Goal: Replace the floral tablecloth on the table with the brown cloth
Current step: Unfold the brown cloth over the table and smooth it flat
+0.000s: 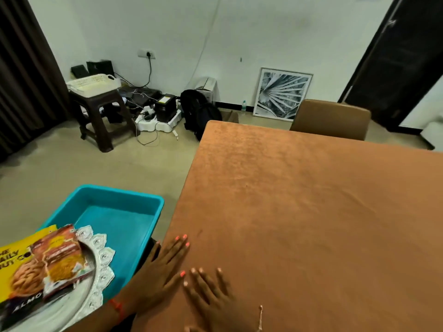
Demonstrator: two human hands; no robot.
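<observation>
The brown cloth lies spread flat over the whole table top and hangs over its left edge. My left hand rests flat on the cloth near the table's near left corner, fingers straight. My right hand lies flat on the cloth just right of it, fingers spread. Neither hand holds anything. No floral tablecloth is in view.
A teal plastic tub sits left of the table, with a silver tray carrying a yellow snack bag and a snack box. A brown chair stands at the far side. A stool, cables, a backpack and a framed picture line the wall.
</observation>
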